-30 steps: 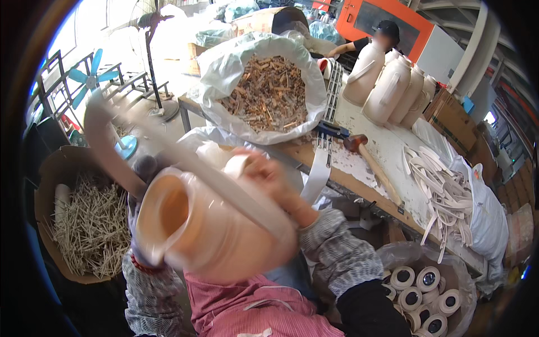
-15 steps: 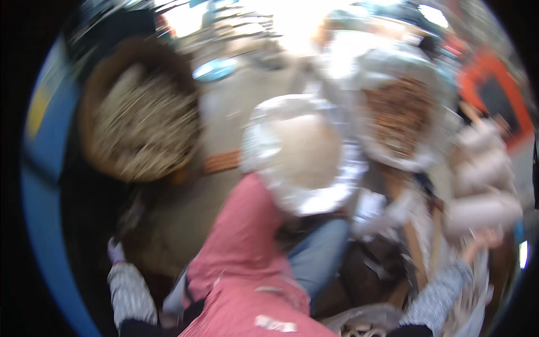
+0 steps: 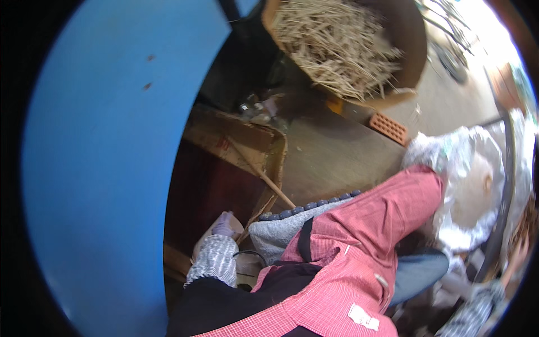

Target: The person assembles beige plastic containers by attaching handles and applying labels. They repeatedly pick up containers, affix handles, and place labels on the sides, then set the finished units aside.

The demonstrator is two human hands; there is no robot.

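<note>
My left hand [image 3: 225,226], in a lavender glove, is closed around a pale cylindrical thing [image 3: 203,240] low in the head view. That thing lies beside an opened cardboard box [image 3: 255,137], and the sleeve hides part of it. At the far right rim is my right hand [image 3: 517,261], blurred, near a bunch of brown sticks [image 3: 525,222]; its fingers are too unclear to read. A clear plastic bag [image 3: 457,233] with a pale filling stands by my knee.
A large blue surface [image 3: 106,168] fills the left side. Ahead stands a round brown container [image 3: 412,39] full of thin pale sticks [image 3: 342,50]. A perforated red brick [image 3: 388,129] lies on the grey floor. A wooden stick [image 3: 269,182] leans from the box beside a grey cushion [image 3: 281,233].
The view has swung left, so the blue surface now looms large and the bags sit at the right. My left hand, hanging by the dark area before, is now at the pale cylindrical thing.
</note>
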